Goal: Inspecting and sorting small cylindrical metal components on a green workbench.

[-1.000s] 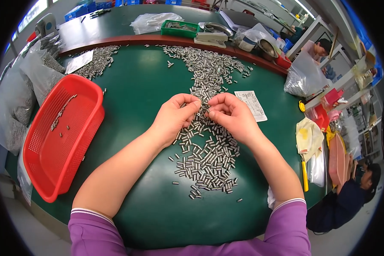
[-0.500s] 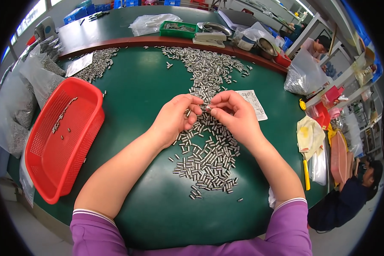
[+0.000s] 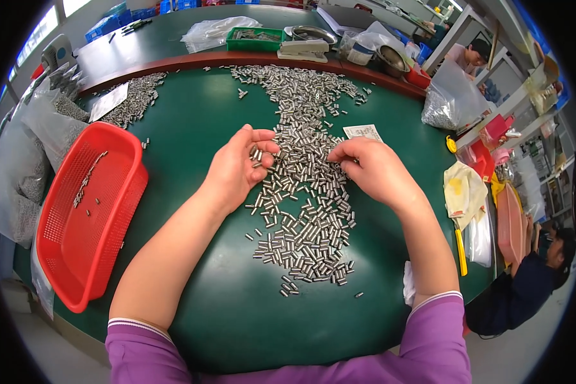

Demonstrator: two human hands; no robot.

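Observation:
A long heap of small metal pins (image 3: 310, 233), short shiny cylinders, runs down the middle of the green table (image 3: 198, 115). At the heap's left edge my left hand (image 3: 232, 168) is turned palm inward, its fingers curled round several metal pins (image 3: 256, 155). Across the heap, my right hand (image 3: 379, 171) reaches down to its right edge, thumb and fingers drawn together at the pins. Whatever sits between those fingertips is too small and too hidden to make out. Behind the right hand lies a white printed card (image 3: 363, 132).
A red perforated basket (image 3: 134, 185) with a few pins stands at left, beside clear bags of pins (image 3: 29, 160). A second pile of pins (image 3: 134, 102) lies far left. Along the back are a green tray (image 3: 237, 43) and metal bowls. Co-workers sit at right.
My hands have moved apart from over the heap. The left drew back leftward with pins in its fingers; the right shifted right and down onto the heap's edge. The view has shifted slightly.

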